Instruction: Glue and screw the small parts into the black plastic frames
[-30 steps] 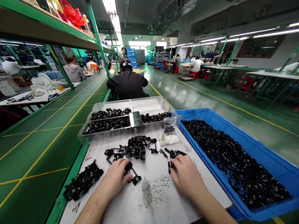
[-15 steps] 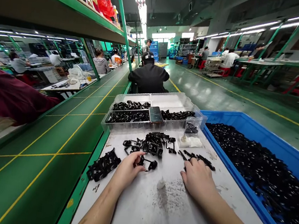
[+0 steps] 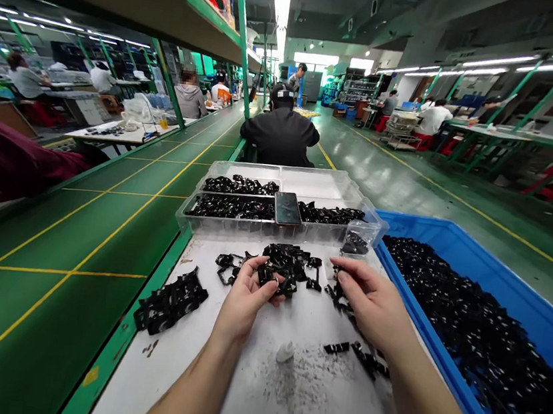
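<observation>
My left hand (image 3: 245, 297) is lifted over the white work board (image 3: 244, 391), fingers curled round a black plastic part (image 3: 268, 275). My right hand (image 3: 370, 302) is raised beside it, fingers bent on a small black piece (image 3: 339, 290). Just beyond both hands lies a loose heap of black parts (image 3: 290, 262). A row of black parts (image 3: 169, 301) sits at the board's left edge, and a few more black pieces (image 3: 359, 357) lie under my right forearm. A small white cone-shaped object (image 3: 285, 352) stands on the board amid grey specks.
A clear divided tray (image 3: 278, 231) of black parts, with a phone (image 3: 287, 208) on it, stands at the board's far end. A blue bin (image 3: 474, 318) full of black parts is on the right. The green conveyor (image 3: 73, 256) runs on the left. A person in black (image 3: 280, 133) sits ahead.
Both hands have lifted off the board and come up toward the heap, each with a black piece. The camera has tilted and shifted, so the tray and bin sit differently in view.
</observation>
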Tool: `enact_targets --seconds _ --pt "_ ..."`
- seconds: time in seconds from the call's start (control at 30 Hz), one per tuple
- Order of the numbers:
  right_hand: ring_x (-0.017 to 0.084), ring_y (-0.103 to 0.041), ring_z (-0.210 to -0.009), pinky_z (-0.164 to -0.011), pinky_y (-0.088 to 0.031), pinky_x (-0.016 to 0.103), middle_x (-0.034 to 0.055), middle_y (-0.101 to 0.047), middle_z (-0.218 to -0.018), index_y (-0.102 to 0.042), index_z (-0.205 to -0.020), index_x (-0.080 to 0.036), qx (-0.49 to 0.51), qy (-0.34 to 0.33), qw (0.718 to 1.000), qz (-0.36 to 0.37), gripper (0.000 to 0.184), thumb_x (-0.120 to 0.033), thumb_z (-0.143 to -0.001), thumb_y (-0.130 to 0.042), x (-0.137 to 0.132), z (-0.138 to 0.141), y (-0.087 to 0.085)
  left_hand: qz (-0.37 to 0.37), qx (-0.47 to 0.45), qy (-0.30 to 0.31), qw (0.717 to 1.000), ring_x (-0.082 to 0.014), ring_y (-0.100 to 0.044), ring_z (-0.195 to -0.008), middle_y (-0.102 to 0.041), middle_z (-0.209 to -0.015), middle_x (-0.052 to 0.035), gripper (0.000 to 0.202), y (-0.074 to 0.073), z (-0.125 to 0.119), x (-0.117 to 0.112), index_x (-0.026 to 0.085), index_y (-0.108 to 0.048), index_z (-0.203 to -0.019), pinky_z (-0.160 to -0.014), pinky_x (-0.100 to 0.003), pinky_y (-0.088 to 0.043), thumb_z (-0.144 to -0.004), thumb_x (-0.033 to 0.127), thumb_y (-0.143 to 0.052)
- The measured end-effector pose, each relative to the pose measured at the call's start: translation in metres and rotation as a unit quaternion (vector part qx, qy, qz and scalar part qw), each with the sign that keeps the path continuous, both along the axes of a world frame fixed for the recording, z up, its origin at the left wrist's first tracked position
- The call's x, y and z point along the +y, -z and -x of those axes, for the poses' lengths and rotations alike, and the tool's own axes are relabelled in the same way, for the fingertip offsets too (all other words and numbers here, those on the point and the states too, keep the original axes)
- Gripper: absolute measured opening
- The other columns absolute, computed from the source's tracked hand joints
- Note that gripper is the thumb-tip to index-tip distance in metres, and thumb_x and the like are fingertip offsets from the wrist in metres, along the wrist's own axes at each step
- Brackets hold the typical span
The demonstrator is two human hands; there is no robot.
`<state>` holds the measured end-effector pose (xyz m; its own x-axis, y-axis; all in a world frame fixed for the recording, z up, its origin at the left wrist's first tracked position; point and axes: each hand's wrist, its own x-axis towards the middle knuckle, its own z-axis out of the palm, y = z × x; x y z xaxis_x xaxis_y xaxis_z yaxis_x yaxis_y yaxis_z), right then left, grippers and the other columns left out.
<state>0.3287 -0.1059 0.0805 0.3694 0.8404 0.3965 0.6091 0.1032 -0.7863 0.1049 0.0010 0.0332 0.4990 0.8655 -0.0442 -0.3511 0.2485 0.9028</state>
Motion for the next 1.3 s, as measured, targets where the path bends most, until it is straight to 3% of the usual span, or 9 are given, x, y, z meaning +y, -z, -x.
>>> enact_targets --seconds 0.13,0.2,0.3,0.43,0.53,0.73,1.03,1.2,1.3 --pt "0.018 -0.076 -0.080 -0.070 -0.065 0.030 0.0050 -0.079 -0.092 -0.077 -0.109 -0.024 0.177 -0.031 0.979 -0.095 0.024 -0.043 -0.095 -0.080 0.015 0.015 0.021 -0.025 0.025 0.000 0.999 -0.0175 -0.076 -0.082 -0.071 -0.115 -0.0050 0.066 0.012 0.005 -0.002 0.025 -0.053 -0.141 -0.084 -0.037 -0.062 -0.087 0.039 -0.089" --pt "0.020 -0.077 -0.088 -0.075 -0.067 0.031 0.0061 -0.079 -0.097 -0.076 -0.101 -0.024 0.208 -0.046 0.969 -0.122 0.019 -0.038 -0.092 -0.085 0.014 0.022 0.036 -0.041 0.037 0.004 0.998 -0.0163 -0.075 -0.085 -0.069 -0.117 -0.0042 0.058 0.014 0.007 -0.004 0.026 -0.058 -0.136 -0.088 -0.037 -0.062 -0.088 0.035 -0.088" --pt "0.021 -0.078 -0.100 -0.086 -0.069 0.035 0.0070 -0.080 -0.103 -0.075 -0.099 -0.025 0.207 -0.087 0.969 -0.106 0.013 -0.029 -0.092 -0.086 0.005 0.027 0.047 -0.075 0.059 0.007 0.995 -0.0154 -0.073 -0.087 -0.068 -0.118 -0.0040 0.055 0.016 0.007 -0.008 0.027 -0.055 -0.140 -0.089 -0.036 -0.063 -0.093 0.032 -0.083" --pt "0.022 -0.078 -0.101 -0.086 -0.070 0.037 0.0066 -0.080 -0.103 -0.074 -0.102 -0.026 0.177 -0.110 0.975 -0.081 0.013 -0.025 -0.094 -0.083 -0.004 0.031 0.045 -0.137 0.103 0.022 0.985 -0.0209 -0.074 -0.105 -0.071 -0.119 -0.0055 0.056 0.018 0.004 -0.014 0.029 -0.050 -0.148 -0.097 -0.037 -0.062 -0.098 0.028 -0.077" --pt "0.023 -0.076 -0.100 -0.080 -0.067 0.037 0.0061 -0.079 -0.103 -0.074 -0.110 -0.027 0.130 -0.099 0.983 -0.078 0.017 -0.026 -0.095 -0.083 -0.006 0.033 0.046 -0.134 0.089 0.052 0.986 -0.0232 -0.073 -0.116 -0.072 -0.121 -0.0066 0.052 0.020 0.003 -0.016 0.028 -0.052 -0.146 -0.104 -0.039 -0.061 -0.100 0.025 -0.074" --pt "0.019 -0.070 -0.087 -0.073 -0.055 0.035 0.0025 -0.075 -0.097 -0.075 -0.113 -0.029 0.041 -0.107 0.988 -0.101 0.021 -0.020 -0.096 -0.081 -0.007 0.032 0.050 -0.120 0.058 0.060 0.989 -0.0209 -0.079 -0.107 -0.070 -0.129 -0.0071 0.051 0.021 0.003 -0.021 0.029 -0.051 -0.145 -0.093 -0.034 -0.065 -0.100 0.024 -0.075" --pt "0.021 -0.070 -0.098 -0.083 -0.058 0.039 0.0041 -0.073 -0.106 -0.060 -0.096 -0.026 0.050 -0.084 0.990 -0.101 0.019 -0.014 -0.096 -0.075 -0.004 0.035 0.050 -0.140 0.070 0.041 0.987 -0.0261 -0.076 -0.121 -0.070 -0.125 -0.0067 0.045 0.023 0.006 -0.022 0.027 -0.056 -0.136 -0.104 -0.041 -0.064 -0.098 0.028 -0.079" --pt "0.022 -0.068 -0.099 -0.079 -0.056 0.038 0.0048 -0.070 -0.110 -0.068 -0.129 -0.030 0.075 -0.091 0.992 -0.054 0.030 -0.020 -0.101 -0.070 -0.005 0.034 0.046 -0.173 0.076 0.040 0.981 -0.0216 -0.079 -0.109 -0.071 -0.127 -0.0062 0.044 0.025 0.006 -0.020 0.027 -0.055 -0.137 -0.105 -0.041 -0.064 -0.100 0.027 -0.077" --pt "0.023 -0.069 -0.107 -0.085 -0.057 0.039 0.0055 -0.072 -0.114 -0.075 -0.121 -0.031 0.083 -0.100 0.990 -0.047 0.023 -0.020 -0.102 -0.070 -0.004 0.032 0.043 -0.170 0.062 0.038 0.983 -0.0214 -0.079 -0.110 -0.070 -0.128 -0.0064 0.044 0.025 0.006 -0.021 0.027 -0.054 -0.136 -0.104 -0.040 -0.064 -0.100 0.026 -0.077"
